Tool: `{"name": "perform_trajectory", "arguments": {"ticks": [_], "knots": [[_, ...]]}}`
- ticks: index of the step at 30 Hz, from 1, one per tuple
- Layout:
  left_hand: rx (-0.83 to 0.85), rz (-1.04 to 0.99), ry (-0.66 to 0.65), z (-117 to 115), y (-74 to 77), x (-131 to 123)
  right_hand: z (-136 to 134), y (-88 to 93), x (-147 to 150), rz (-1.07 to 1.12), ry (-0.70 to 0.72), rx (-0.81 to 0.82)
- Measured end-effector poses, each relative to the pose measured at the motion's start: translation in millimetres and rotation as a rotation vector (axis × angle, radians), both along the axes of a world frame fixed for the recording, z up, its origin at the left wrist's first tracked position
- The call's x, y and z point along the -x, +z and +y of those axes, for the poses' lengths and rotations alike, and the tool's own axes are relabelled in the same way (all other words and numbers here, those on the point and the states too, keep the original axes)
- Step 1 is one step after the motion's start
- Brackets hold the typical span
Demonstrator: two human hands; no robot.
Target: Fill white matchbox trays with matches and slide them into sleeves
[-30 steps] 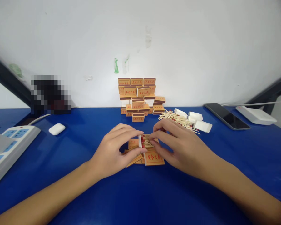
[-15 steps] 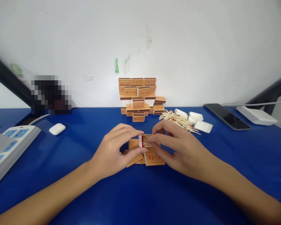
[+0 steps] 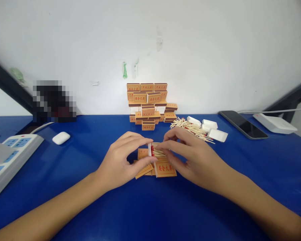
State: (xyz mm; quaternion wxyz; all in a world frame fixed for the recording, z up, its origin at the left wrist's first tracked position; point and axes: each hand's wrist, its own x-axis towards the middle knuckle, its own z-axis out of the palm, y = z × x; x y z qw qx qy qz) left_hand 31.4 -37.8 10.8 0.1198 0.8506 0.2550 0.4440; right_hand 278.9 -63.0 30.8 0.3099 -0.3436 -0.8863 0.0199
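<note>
My left hand (image 3: 126,157) pinches the end of a white matchbox tray (image 3: 149,149) between thumb and index finger. Red-tipped matches (image 3: 158,152) lie inside the tray. From the other side my right hand (image 3: 185,150) reaches in, thumb and index finger closed on the matches; its fingertips partly hide them. Beneath the tray lie several flat orange matchbox sleeves, one of them a sleeve with red characters (image 3: 165,168) in front, another a tilted sleeve (image 3: 143,170) by my left thumb.
A stacked structure of matchboxes (image 3: 147,97) stands at the back against the wall. Beside it are a heap of loose matches (image 3: 190,129) and several white trays (image 3: 217,135). A phone (image 3: 243,124) lies right; a white earbud case (image 3: 61,138) and power strip (image 3: 15,157) are left.
My right fingers have shifted slightly over the tray, and more of the matches' length shows now. My left hand holds the tray in nearly the same place.
</note>
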Motion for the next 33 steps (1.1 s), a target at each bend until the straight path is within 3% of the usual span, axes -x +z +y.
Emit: {"name": "perform_trajectory", "arguments": {"ticks": [10,13,16,17,20,23,28,33], "knots": [[0.02,0.013,0.015,0,0.3,1,2,3.5,0,0.013,-0.018,-0.063],[0.042,0.003,0.038,2,1.3,2,6,17.8,-15,0.05,-0.131,-0.141],[0.097,-0.026,0.087,7,1.3,5,17,31.4,-53,0.066,-0.342,-0.178],[0.118,-0.035,0.108,8,1.1,6,22,33.3,-68,0.019,-0.386,-0.136],[0.164,-0.046,0.151,11,0.6,9,36,29.7,-108,-0.224,-0.371,0.314],[0.162,-0.035,0.15,11,0.6,8,42,18.7,-124,-0.316,-0.336,0.586],[0.131,-0.01,0.129,10,0.3,7,41,5.0,-111,-0.405,-0.403,0.754],[0.125,-0.01,0.126,11,-0.6,7,39,-1.0,-108,-0.436,-0.421,0.772]]}}
